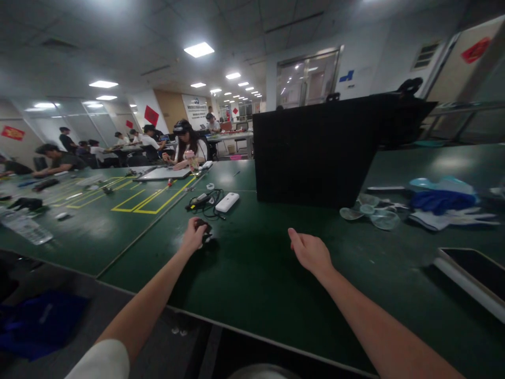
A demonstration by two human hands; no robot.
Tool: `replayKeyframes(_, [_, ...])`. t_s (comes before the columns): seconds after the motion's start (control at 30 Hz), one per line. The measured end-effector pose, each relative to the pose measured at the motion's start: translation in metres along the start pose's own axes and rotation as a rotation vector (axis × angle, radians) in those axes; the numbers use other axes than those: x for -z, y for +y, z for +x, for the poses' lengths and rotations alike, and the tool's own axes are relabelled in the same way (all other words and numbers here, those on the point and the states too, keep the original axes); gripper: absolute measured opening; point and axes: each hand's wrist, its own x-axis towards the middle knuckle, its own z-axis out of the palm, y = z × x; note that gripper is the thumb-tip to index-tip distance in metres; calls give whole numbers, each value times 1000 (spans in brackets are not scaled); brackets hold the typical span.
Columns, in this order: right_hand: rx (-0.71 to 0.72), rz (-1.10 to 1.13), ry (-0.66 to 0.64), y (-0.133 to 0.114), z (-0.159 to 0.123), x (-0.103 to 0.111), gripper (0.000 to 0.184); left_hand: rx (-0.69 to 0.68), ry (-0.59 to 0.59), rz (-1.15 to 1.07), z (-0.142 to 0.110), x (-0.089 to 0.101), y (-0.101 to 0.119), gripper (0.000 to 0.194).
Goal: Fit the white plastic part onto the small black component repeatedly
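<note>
My left hand (193, 235) is closed around a small dark object (205, 231), held just above or on the green table; its kind cannot be made out. Beyond that hand lie a white power bank (228, 202) and a black coiled cable (214, 200). My right hand (311, 250) hovers over the table to the right, with the thumb pointing up and the fingers curled inward. Whatever those fingers may hold is hidden. Behind the right hand stands a large black box-like panel (311, 152), apart from it.
Right of the panel are clear plastic pieces (384, 219), blue and white gloves (444, 202) and a tablet-like device (475, 276). A plastic water bottle (29, 227) lies far left. Yellow tape (148, 212) marks the table. Across it sits a person (189, 145) by a white board (163, 173).
</note>
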Motion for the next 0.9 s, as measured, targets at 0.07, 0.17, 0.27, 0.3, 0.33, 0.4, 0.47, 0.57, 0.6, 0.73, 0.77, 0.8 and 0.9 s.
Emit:
replayKeyframes(0.07, [-5, 12, 33, 0, 0, 3, 70, -45, -87, -24, -3, -21, 19, 36])
replayKeyframes(0.17, [-22, 45, 104, 2, 2, 10, 72, -212, -322, 6, -15, -57, 56, 36])
replayKeyframes(0.27, [-81, 109, 183, 9, 9, 17, 77, -507, -516, 62, -39, -99, 102, 44])
replayKeyframes(0.3, [-102, 132, 224, 13, 12, 19, 79, -608, -562, 62, -49, -113, 117, 47])
replayKeyframes(0.33, [-118, 156, 271, 17, 15, 21, 80, -694, -606, 52, -59, -126, 131, 51])
replayKeyframes(0.4, [-124, 215, 362, 25, 21, 24, 82, -802, -687, 18, -77, -145, 155, 53])
replayKeyframes(0.47, [-112, 287, 415, 32, 26, 24, 83, -845, -729, -43, -88, -155, 168, 51])
replayKeyframes(0.57, [-79, 380, 438, 35, 29, 25, 82, -847, -633, -234, -89, -149, 166, 46])
replayKeyframes(0.6, [-69, 389, 432, 34, 28, 25, 81, -820, -559, -317, -86, -144, 161, 45])
replayKeyframes(0.73, [86, 144, 262, 20, 17, 25, 63, -572, -237, -577, -61, -118, 122, 40])
replayKeyframes(0.77, [176, 29, 190, 16, 14, 23, 55, -496, -177, -625, -54, -113, 111, 41])
replayKeyframes(0.8, [271, -78, 116, 11, 10, 21, 46, -422, -146, -668, -48, -109, 100, 41])
replayKeyframes(0.9, [453, -286, -78, 2, 3, 12, 35, -257, -162, -721, -34, -104, 77, 40])
